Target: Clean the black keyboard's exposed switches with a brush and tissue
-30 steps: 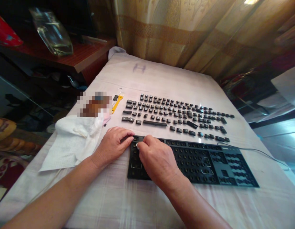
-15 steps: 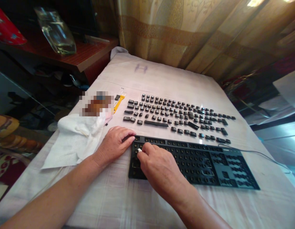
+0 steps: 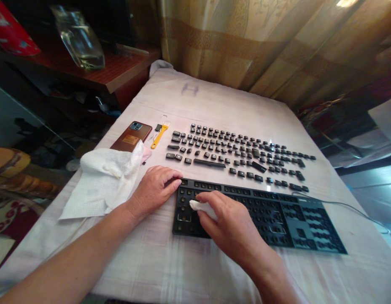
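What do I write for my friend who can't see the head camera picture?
A right hand holds a white wad over a black keyboard with bare key sockets; the left hand touches its far left corner. Loose keycaps lie in rows behind, and white cloth partly hides a phone at left.

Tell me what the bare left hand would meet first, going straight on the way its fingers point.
Most likely the far left corner of the long black keyboard base: the bare left hand's fingertips lie right at it, though contact is hard to tell.
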`<state>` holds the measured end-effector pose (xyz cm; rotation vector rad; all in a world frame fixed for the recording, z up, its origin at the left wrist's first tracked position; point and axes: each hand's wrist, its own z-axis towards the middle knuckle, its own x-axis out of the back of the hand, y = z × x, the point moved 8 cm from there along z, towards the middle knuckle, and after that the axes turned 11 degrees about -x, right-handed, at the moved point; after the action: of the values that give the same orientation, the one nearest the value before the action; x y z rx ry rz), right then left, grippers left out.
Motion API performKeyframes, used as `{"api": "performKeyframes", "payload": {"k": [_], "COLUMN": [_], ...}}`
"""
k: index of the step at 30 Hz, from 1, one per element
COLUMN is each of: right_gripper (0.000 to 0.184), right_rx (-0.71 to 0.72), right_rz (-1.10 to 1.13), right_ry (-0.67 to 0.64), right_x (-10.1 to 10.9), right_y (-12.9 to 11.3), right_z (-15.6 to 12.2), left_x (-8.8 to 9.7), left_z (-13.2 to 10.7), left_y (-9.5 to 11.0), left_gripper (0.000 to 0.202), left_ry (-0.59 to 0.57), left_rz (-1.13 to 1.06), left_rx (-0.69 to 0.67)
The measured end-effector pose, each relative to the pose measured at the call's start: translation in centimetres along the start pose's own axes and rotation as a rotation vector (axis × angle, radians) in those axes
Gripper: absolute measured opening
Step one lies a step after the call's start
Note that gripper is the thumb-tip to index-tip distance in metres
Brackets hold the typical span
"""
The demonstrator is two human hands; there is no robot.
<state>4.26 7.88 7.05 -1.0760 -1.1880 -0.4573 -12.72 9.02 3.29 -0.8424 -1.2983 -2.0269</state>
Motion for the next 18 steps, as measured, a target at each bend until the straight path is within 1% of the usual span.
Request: {"api": "performKeyframes", "payload": {"k": [3, 8, 13, 18], "right_gripper": [0.019, 0.017, 0.019, 0.021], "right_rx": [0.026, 0.046, 0.004, -0.057], "right_rz": [0.016, -0.126, -0.262, -0.286], "right_ry": [0.088, 0.089, -0.028, -0.169], "right_x": [0.1, -1.2, -2.1, -2.5], "right_y": [0.0, -1.4, -2.2, -2.2], "right_z": [-0.5, -0.8, -0.9, -1.1], "left_x": [0.0, 0.0, -0.1, 0.0], "left_z": [0.0, 0.1, 0.1, 0.1], "left_y": [0.1, 0.0, 0.0, 0.0], "left_gripper": [0.02, 0.021, 0.021, 0.022], "left_ry": [-0.002, -0.007, -0.017, -0.01], "left_rz": [0.003, 0.008, 0.003, 0.006], "left_rx": [-0.002, -0.002, -0.001, -0.003]}}
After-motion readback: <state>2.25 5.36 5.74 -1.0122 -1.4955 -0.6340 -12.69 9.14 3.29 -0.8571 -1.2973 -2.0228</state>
